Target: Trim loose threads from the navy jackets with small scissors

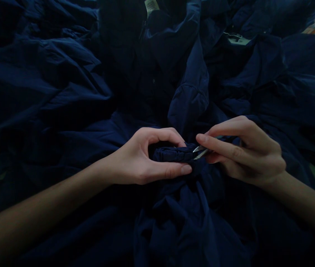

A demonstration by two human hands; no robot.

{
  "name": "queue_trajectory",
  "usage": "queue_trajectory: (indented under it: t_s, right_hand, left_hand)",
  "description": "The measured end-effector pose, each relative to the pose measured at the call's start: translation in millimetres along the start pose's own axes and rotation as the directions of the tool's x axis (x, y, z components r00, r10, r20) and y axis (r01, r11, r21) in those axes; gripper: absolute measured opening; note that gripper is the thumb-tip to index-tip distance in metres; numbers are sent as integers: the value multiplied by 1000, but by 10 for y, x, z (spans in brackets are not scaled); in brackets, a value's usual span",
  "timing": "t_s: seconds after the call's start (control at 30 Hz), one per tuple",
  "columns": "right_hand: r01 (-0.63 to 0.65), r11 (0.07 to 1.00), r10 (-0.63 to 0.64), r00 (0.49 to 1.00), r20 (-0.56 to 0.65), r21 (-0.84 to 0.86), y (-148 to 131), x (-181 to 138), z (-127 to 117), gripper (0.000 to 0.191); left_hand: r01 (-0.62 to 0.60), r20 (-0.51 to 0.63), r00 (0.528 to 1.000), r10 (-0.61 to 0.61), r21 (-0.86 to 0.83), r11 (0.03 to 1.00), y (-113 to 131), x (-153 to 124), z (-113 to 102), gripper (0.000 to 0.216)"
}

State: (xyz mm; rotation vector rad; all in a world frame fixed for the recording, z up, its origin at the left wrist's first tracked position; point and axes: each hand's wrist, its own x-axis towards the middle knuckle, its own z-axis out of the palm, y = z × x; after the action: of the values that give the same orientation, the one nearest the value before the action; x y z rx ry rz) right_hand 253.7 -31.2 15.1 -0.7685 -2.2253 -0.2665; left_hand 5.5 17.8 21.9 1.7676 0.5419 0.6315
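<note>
Navy fabric (172,154) gripped in left hand (143,157), right hand (243,152) pinching steel snips (202,151) alongside.

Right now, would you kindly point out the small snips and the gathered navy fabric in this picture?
Small snips (201,152): head view, on the metal blades.
Gathered navy fabric (171,154): head view, on the puckered fold.

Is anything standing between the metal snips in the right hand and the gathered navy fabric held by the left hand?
Nothing visible does: the tips of the metal snips in the right hand reach the gathered navy fabric, and the thumb of the left hand lies below them, not between.
</note>
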Motion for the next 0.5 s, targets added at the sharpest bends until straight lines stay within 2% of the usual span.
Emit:
queue_trajectory:
  t_s: [0.17,0.5]
  right_hand:
    - [25,1000,-25,999,-34,4,-1,11,17,19]
    - [31,998,-30,999,-27,53,1,35,6,17]
  left_hand:
    - [-5,-2,1000,5,14,1000,13,-4,7,19]
    - [-25,-6,1000,25,7,1000,5,-1,17,18]
